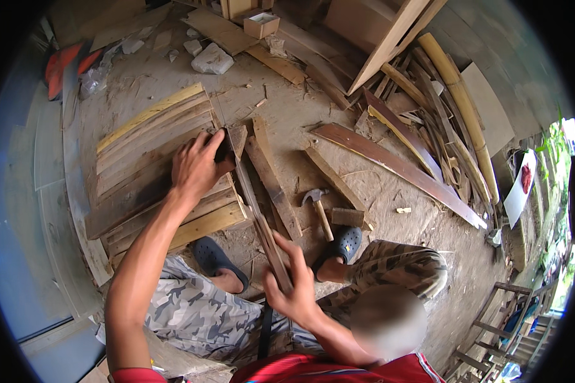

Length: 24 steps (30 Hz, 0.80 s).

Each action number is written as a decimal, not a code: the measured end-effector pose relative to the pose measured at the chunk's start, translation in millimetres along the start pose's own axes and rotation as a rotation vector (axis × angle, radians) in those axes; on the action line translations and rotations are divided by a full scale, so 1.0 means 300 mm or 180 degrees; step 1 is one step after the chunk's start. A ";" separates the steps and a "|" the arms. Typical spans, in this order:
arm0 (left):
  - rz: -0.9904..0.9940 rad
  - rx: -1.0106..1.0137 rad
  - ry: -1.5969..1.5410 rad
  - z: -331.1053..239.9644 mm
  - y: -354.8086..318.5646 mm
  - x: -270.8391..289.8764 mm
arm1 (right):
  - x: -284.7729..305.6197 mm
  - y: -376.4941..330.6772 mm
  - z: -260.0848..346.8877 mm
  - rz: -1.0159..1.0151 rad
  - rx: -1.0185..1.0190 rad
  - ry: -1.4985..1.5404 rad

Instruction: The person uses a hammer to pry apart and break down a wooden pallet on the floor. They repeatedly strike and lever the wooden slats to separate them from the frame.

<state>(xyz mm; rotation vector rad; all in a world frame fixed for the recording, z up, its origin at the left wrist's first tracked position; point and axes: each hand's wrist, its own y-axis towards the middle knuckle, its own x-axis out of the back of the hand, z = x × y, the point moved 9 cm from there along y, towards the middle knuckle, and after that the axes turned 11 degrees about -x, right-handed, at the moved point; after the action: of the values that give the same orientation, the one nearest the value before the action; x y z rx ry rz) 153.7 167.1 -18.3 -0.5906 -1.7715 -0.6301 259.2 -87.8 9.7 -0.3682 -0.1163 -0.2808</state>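
My left hand (200,163) is closed around a small black object (223,150) beside the slatted wooden panel (150,150). Its kind is mostly hidden by the fingers. A thin, straight strip (243,180) runs from that object toward my right hand. Between my knees, my right hand (292,284) grips the near end of a narrow wooden strip (271,249), thumb and fingers on either side. The two strips meet or overlap; where one ends, I cannot tell. The panel lies on the ground to the left, made of several boards side by side.
A claw hammer (319,210) lies before my right shoe (347,242), near a short wood block (348,217). Loose boards (273,185) lie right of the panel. A long brown plank (396,167) and a scrap pile with bamboo (460,105) lie farther right. Stone chunks (212,59) sit behind.
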 end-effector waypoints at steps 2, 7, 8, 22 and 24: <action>0.0036 -0.0042 -0.0089 -0.027 0.007 0.014 | 0.032 -0.106 -0.031 -0.0103 0.0129 -0.0116; -0.0266 -0.0211 0.0240 -0.016 -0.007 0.014 | -0.006 0.002 0.019 -0.0071 0.0070 -0.0056; -0.0216 -0.0186 0.0150 -0.014 0.000 0.008 | -0.020 0.066 0.036 -0.0190 0.0213 -0.0038; -0.0226 -0.0130 0.0194 -0.003 -0.012 0.001 | -0.010 0.053 0.048 -0.0123 -0.0005 -0.0121; -0.0168 -0.0129 0.0127 0.000 -0.004 -0.005 | -0.013 0.117 0.066 -0.0289 0.0267 0.0047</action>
<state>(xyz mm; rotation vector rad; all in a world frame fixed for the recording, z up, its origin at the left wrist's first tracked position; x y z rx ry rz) 153.3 166.2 -19.9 -0.5567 -1.7452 -0.7109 264.5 -48.2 15.5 -0.2779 -0.1302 -0.3672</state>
